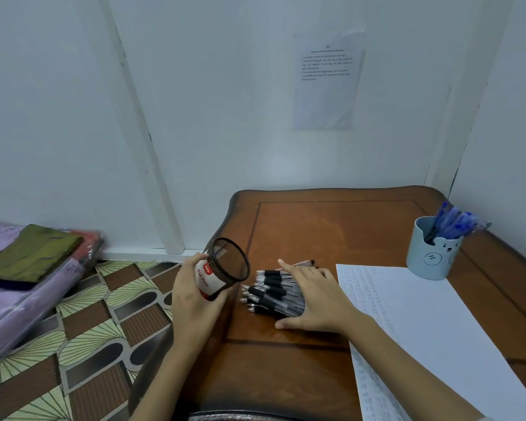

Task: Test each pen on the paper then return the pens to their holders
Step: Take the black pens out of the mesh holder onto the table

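On the brown wooden counter (331, 226) a pile of black pens (271, 291) lies with its tips toward the counter's left edge. Right of the pile and just beside it, a white sheet of paper (407, 323) carries rows of small marks along its left side. Beyond the pile and well to its right, at the paper's far corner, a pale blue cup (431, 253) with a bear face holds blue pens (456, 223). On the wall behind the pile hangs a printed notice (327, 80). Far left of the pile, past the patterned floor (88, 314), an olive folded cloth (31, 253) lies on a purple bed.

The right grip (313, 299) lies spread and flat on the pile's right half, thumb down on the counter at the near side and forefinger stretched along the far side. The left grip (192, 294) is wrapped around a black mesh holder (228, 262) with a red-and-white label, held tilted just left of the pile with its open mouth facing the pen tips. Nothing stands between mouth and pile.
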Demonstrator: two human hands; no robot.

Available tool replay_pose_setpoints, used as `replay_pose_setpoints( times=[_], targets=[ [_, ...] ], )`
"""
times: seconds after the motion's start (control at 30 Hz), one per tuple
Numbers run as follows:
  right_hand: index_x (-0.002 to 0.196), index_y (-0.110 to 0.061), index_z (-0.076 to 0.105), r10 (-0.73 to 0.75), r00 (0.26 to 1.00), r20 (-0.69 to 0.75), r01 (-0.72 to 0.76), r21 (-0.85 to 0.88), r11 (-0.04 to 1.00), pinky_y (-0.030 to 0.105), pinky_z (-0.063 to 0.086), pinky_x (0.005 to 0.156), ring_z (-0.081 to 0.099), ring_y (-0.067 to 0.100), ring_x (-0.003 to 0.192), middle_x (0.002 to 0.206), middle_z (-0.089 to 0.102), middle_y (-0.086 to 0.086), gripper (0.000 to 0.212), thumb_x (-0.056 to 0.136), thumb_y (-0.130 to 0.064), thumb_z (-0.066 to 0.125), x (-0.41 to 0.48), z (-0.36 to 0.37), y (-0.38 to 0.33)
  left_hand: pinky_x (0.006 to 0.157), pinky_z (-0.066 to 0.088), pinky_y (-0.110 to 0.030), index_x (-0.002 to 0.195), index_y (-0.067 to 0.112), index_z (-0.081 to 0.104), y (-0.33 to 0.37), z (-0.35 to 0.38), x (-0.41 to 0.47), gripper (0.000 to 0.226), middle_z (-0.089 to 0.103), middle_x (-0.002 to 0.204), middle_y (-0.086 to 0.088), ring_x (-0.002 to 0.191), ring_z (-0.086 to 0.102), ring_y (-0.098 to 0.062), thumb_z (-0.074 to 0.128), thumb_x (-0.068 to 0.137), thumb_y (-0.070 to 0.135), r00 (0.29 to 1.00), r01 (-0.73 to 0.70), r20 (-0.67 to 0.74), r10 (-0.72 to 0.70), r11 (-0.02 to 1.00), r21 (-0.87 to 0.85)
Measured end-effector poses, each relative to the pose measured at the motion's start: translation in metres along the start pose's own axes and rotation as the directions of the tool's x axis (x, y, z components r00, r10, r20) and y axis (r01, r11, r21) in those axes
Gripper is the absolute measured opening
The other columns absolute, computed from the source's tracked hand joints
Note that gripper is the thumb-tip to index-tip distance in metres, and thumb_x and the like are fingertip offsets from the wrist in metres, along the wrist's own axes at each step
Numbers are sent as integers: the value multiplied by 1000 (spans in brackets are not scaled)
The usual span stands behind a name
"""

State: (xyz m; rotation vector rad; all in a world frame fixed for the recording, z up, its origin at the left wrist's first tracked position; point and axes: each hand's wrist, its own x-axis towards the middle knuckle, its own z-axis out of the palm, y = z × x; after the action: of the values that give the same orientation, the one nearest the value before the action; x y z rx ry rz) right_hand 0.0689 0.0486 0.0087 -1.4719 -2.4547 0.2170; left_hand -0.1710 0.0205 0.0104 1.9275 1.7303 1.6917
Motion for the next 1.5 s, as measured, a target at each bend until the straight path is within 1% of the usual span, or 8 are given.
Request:
replay_pose_setpoints(
  times=[0.07,0.17,0.37,0.6,0.83,1.0,1.27,1.5],
  targets=[
    [154,-31,3,-23,1000,11,24,-24,999,34,11,117,21,11,143,157,22,-9,118,63,-88,53,-1,1,0,83,44,-11,116,33,44,5,5,-3,72,54,110,9,100,52,-5,89,62,17,999,31,-41,-32,999,-30],
    [153,-36,-1,-24,1000,-4,24,17,1000,37,7,118,10,17,147,162,1,-3,125,53,-94,47,-4,1,-2,85,44,-17,118,37,42,9,10,-7,75,53,113,9,104,53,-10,88,63,14,988,105,-109,-113,991,-77],
    [152,-38,-5,22,999,-47,-21,28,999,41,3,119,24,12,140,150,30,-9,134,45,-95,50,-10,3,-3,70,40,2,121,28,42,12,12,-10,75,53,119,5,107,52,-8,87,64,11,951,257,-108,-289,936,-239],
    [151,-41,6,0,998,-66,2,24,1000,41,-1,120,18,11,144,155,23,-11,126,48,-89,60,-24,-3,1,75,38,4,122,26,42,17,11,-12,76,54,116,7,101,51,14,87,64,9,950,256,-94,-299,912,-320],
    [147,-48,-9,220,974,-50,-211,149,966,49,10,120,-2,22,148,161,-10,-8,135,39,-92,59,-37,10,3,79,40,2,122,29,41,23,16,-11,77,52,114,17,106,50,12,88,64,12,946,257,-93,-311,892,-373],
    [141,-55,-11,206,978,-28,-189,285,940,46,14,119,-3,18,148,160,-11,-10,131,41,-84,69,-43,9,1,80,40,2,121,31,40,27,17,-12,77,51,114,17,108,50,10,88,64,12,946,250,-96,-310,884,-395],
    [151,-38,-6,173,982,-74,-125,431,894,40,18,118,4,13,145,157,4,-8,133,55,-64,82,-26,18,-6,88,45,-7,121,34,39,36,24,-9,79,56,119,8,116,53,-3,88,63,13,956,208,-101,-275,881,-426],
    [150,-43,0,171,982,-84,-105,511,853,43,19,119,6,10,145,158,7,-10,129,53,-68,80,-29,12,-1,88,41,-3,124,33,36,47,25,-8,82,54,124,2,115,51,3,87,64,12,959,182,-120,-256,885,-429]
  ],
)
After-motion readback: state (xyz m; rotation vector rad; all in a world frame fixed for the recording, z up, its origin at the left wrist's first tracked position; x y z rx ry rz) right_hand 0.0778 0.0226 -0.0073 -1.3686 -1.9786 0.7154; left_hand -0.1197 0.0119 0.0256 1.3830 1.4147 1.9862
